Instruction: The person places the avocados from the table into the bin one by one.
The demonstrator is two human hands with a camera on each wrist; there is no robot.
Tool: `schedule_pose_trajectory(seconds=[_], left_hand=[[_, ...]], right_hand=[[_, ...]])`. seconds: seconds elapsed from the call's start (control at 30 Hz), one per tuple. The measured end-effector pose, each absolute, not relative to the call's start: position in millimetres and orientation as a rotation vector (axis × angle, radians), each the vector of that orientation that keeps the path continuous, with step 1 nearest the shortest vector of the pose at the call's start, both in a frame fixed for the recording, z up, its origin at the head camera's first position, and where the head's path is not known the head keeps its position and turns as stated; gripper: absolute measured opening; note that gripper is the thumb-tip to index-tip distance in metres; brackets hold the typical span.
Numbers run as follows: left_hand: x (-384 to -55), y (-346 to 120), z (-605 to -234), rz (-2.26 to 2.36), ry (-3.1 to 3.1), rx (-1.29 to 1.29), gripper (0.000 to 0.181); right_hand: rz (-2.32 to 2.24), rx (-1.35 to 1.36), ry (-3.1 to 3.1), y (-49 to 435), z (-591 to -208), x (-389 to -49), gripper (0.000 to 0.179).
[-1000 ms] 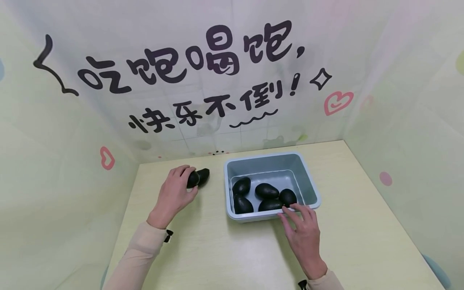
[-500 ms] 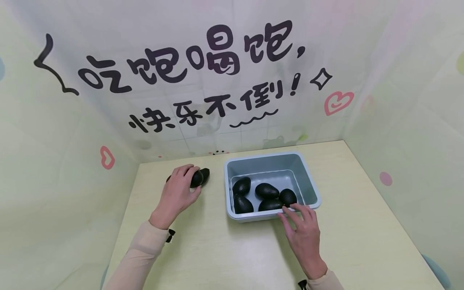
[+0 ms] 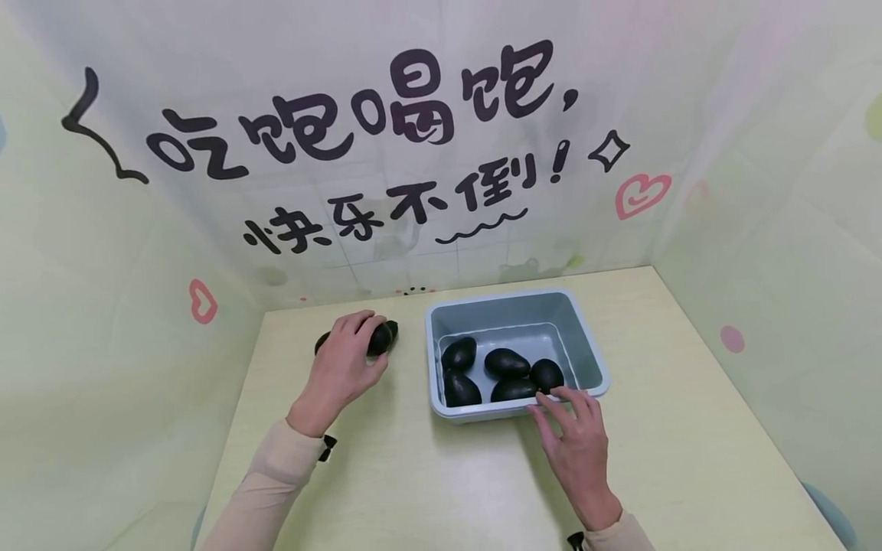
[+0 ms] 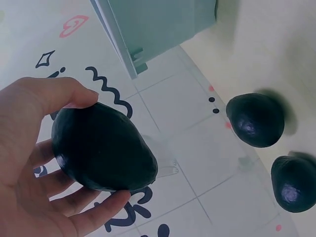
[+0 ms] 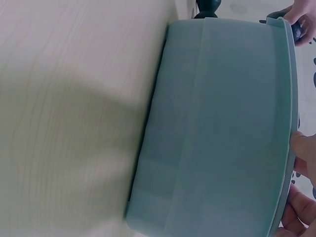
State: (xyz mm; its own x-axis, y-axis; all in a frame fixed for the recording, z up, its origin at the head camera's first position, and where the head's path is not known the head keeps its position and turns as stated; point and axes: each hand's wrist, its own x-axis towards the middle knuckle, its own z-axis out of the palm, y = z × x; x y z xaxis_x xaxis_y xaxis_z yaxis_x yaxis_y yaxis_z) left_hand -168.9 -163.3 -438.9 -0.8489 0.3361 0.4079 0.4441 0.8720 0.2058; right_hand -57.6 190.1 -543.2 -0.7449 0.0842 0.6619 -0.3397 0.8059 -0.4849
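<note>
My left hand point(image 3: 342, 366) grips a dark avocado point(image 4: 101, 148) between thumb and fingers, raised off the table in the left wrist view. Two more avocados lie on the table behind it: one avocado point(image 4: 256, 120) is nearer the bin, the other avocado point(image 4: 295, 183) farther left. In the head view both are partly covered by the hand and the held fruit. My right hand point(image 3: 579, 444) pinches the front rim of a blue-grey plastic bin point(image 3: 518, 299), thumb outside and fingertips over the edge. Several avocados point(image 3: 507, 363) lie inside, mostly toward its front and left.
The pale wooden table point(image 3: 413, 482) carries the bin right of centre. Fabric walls stand close at the back and both sides; the back wall point(image 3: 386, 268) has large black lettering. The bin's left wall rises between my left hand and the fruit inside.
My left hand has shifted slightly right with the avocado in its grip, uncovering part of another avocado to its left. The right hand and the bin stay where they were.
</note>
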Motion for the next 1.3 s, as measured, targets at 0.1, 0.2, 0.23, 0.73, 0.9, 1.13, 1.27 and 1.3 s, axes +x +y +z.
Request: schedule_pose_trajectory(seconds=[0.1,0.2,0.23,0.73,0.9,1.13,1.27,1.3], left_hand=[[-169.5,-161.3,-437.3,-0.413,-2.673,-0.592,0.054],[-170.7,-159.0,-435.9,-0.407,-2.675,-0.604,0.055],[-170.7,-158.1,-435.0,-0.406,-2.678,-0.608,0.055],[-166.6,-136.3,-425.4,-0.413,-2.684,-0.686,0.055],[-166.5,-130.9,-426.3,-0.396,-2.667,-0.719,0.055],[-168.3,-123.6,-431.0,-0.377,-2.65,-0.783,0.055],[-169.2,-119.3,-432.5,-0.351,-2.645,-0.824,0.053],[-169.2,-118.2,-432.7,-0.342,-2.642,-0.832,0.053]], right_hand=[[0.78,0.188,-2.293,189.5,-542.6,-57.2,0.025],[0.778,0.185,-2.295,189.1,-542.3,-57.3,0.024],[0.776,0.185,-2.292,189.1,-542.3,-57.4,0.024],[0.783,0.185,-2.294,188.2,-541.9,-56.6,0.024],[0.777,0.192,-2.277,188.9,-542.6,-56.3,0.024],[0.79,0.185,-2.29,188.6,-541.9,-56.0,0.028],[0.783,0.192,-2.287,187.9,-541.1,-56.4,0.028],[0.778,0.196,-2.281,187.6,-540.9,-56.7,0.029]])
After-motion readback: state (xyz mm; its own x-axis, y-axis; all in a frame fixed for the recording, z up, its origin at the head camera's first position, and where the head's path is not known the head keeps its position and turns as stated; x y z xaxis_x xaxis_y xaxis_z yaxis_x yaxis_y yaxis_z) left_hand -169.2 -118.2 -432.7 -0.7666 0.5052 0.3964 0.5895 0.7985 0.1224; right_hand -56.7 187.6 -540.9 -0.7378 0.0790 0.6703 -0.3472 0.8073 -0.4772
